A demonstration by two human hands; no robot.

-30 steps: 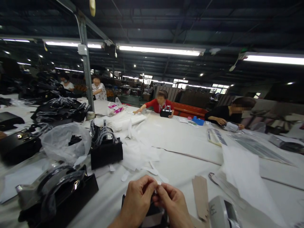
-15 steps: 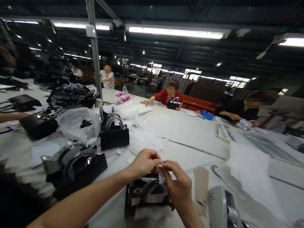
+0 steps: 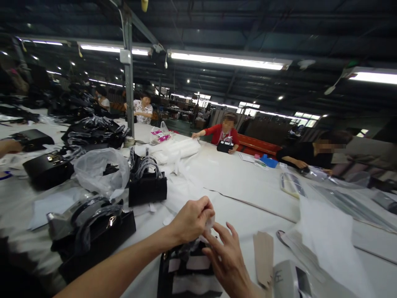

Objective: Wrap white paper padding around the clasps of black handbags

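Observation:
My left hand [image 3: 196, 218] is closed, thumb against curled fingers, with a small translucent white piece [image 3: 210, 223] in its grip; I cannot make out whether it is film or tape. Just to the right, my right hand [image 3: 228, 258] has its fingers spread, the index fingertip close to that piece. Beneath both hands stands a small black handbag [image 3: 166, 273] with pale strips and a translucent white sheet [image 3: 197, 285] across it. My hands hide part of its top and handles.
More black handbags [image 3: 148, 191] with wrapped handles stand left, around a clear plastic bag [image 3: 102, 169]. Beige card strips [image 3: 263, 256] and a grey dispenser-like device [image 3: 290, 279] lie right. Co-workers sit across the white table [image 3: 223, 171], one in red [image 3: 214, 132], another in black [image 3: 297, 151].
My left hand has closed into a fist around the white piece. My right hand has opened out of its pinch and dropped slightly. The co-worker in red has drawn the outstretched hand in a little.

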